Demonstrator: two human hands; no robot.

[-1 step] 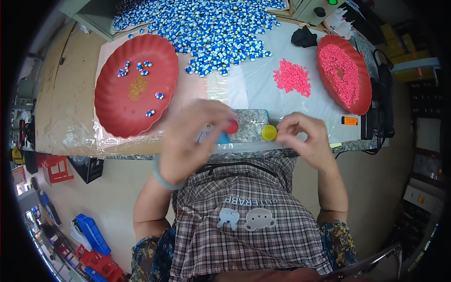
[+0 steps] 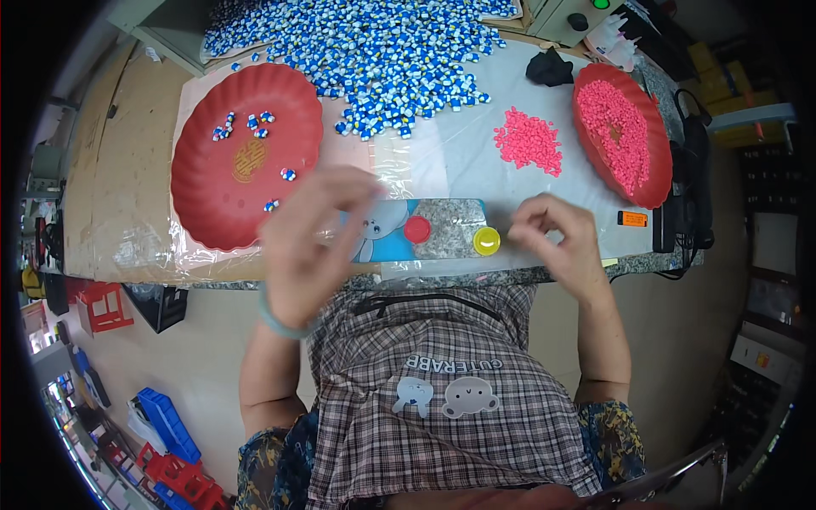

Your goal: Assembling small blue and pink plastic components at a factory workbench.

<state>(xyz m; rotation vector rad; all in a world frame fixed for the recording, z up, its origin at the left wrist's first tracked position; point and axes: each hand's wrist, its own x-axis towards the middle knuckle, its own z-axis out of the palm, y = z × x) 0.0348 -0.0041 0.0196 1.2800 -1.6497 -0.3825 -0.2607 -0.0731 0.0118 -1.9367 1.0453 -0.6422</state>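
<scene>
- Worktop: pale sheeting (image 2: pixel 463 166) lies beneath a blue-and-white pile (image 2: pixel 399 76) and loose pink pieces (image 2: pixel 529 140).
- Room: a red stool (image 2: pixel 104 308) and blue crate (image 2: pixel 167 422) stand at left.
- Red disc (image 2: pixel 416 229) and yellow cup (image 2: pixel 486 241): both at the worktop's front.
- Left hand (image 2: pixel 310 242): blurred, partly open; contents cannot be told.
- Right hand (image 2: pixel 574 251): half curled beside the cup; contents cannot be told.
- Change: left hand is displaced toward the left red tray (image 2: pixel 217 200), exposing the red disc; right hand sits slightly farther from the cup.
</scene>
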